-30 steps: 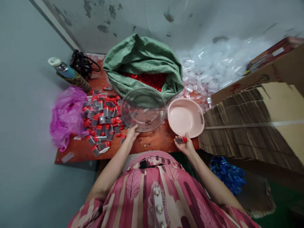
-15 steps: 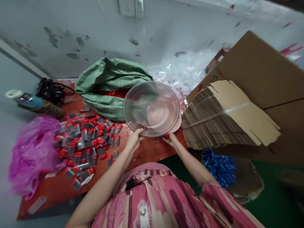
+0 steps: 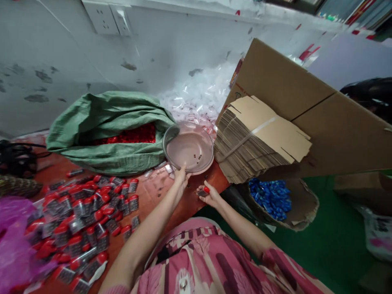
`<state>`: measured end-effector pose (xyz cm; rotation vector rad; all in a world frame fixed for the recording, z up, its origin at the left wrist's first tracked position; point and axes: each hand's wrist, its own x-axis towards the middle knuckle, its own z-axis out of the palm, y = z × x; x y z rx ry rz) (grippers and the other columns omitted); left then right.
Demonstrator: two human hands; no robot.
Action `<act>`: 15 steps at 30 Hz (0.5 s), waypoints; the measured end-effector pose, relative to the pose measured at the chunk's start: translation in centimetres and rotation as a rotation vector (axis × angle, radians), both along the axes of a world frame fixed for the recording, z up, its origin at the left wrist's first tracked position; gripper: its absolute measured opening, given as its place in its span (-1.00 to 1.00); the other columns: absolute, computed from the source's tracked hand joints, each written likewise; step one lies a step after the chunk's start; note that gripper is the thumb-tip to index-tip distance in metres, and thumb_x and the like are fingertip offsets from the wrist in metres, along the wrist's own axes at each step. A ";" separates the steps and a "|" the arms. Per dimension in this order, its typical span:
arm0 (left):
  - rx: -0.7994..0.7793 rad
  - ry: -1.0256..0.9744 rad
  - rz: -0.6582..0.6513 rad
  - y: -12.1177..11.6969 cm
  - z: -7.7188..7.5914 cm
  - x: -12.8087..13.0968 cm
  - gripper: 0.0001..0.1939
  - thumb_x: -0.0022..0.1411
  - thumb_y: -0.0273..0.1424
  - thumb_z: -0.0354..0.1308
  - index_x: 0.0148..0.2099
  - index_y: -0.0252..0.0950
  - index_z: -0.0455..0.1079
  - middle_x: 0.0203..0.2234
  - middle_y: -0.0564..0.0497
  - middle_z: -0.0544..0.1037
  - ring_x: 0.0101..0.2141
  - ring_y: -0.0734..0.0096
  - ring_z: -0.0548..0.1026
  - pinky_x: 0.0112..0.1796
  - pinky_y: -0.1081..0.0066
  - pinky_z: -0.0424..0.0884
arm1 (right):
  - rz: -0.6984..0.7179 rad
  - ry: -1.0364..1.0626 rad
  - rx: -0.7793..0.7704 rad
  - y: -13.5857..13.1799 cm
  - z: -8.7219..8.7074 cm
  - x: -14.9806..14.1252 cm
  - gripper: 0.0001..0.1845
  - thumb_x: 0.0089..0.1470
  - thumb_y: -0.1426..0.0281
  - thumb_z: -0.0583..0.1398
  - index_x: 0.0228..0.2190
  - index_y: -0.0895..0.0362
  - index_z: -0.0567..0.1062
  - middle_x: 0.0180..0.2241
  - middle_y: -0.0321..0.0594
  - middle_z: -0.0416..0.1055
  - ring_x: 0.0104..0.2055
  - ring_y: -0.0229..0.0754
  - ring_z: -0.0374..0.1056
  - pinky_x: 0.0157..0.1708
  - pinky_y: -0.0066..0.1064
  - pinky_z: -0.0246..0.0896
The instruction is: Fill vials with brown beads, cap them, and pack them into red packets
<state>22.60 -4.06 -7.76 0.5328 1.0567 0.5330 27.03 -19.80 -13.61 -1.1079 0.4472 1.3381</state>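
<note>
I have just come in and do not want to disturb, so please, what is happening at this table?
A person's left hand holds the rim of a clear bowl with a few small beads in it. The right hand holds a small red-capped container just below the bowl. Many similar containers lie in a pile to the left, near an open green sack with red pieces inside.

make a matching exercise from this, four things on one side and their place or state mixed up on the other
1. clear bowl
2. green sack
3. shiny blue things
4. cardboard stack

A. strapped with a pale band
B. inside a carton
C. gripped at its rim by the left hand
D. gaping open, red pieces inside

Pairs: 1-C, 2-D, 3-B, 4-A
</note>
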 end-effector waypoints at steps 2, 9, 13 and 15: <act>0.003 -0.027 -0.041 -0.5 -0.7 -0.3 -0.75 0.07 -0.39 0.19 -0.16 -0.26 0.31 -0.28 -0.06 0.52 -0.19 0.35 0.47 -0.25 0.38 0.46 | -0.020 0.015 0.024 -0.5 0.5 -0.2 -0.59 0.13 0.14 0.05 -0.50 0.20 0.45 -0.51 -0.18 0.48 -0.49 -0.26 0.42 -0.55 -0.50 0.28; -0.029 0.020 -0.077 -1.8 -1.5 -1.7 -0.73 0.14 -0.29 0.12 -0.14 -0.31 0.28 -0.26 -0.08 0.48 -0.31 0.46 0.47 -0.27 0.40 0.45 | 0.034 -0.012 0.081 -2.1 2.0 0.4 -0.49 0.12 0.02 -0.04 -0.50 0.11 0.49 -0.42 -0.20 0.50 -0.30 -0.21 0.44 -0.41 -0.44 0.33; -0.028 0.061 0.034 -1.8 -2.4 -6.3 -0.74 0.07 -0.29 0.18 -0.20 -0.32 0.31 -0.32 -0.04 0.47 -0.46 0.55 0.46 -0.31 0.36 0.44 | 0.195 -0.083 0.090 -1.9 2.3 0.6 -0.37 -0.03 -0.17 -0.04 -0.43 0.07 0.52 -0.21 -0.15 0.49 -0.09 -0.12 0.39 -0.15 -0.27 0.34; -0.036 0.114 0.068 -2.4 -3.2 -10.0 -0.76 0.08 -0.27 0.16 -0.30 -0.35 0.33 -0.36 -0.03 0.46 -0.50 0.59 0.43 -0.34 0.40 0.42 | 0.303 -0.076 0.128 -0.7 2.2 0.1 -0.35 -0.12 -0.20 0.02 -0.35 0.06 0.52 -0.12 -0.14 0.45 -0.02 -0.07 0.34 -0.08 -0.22 0.31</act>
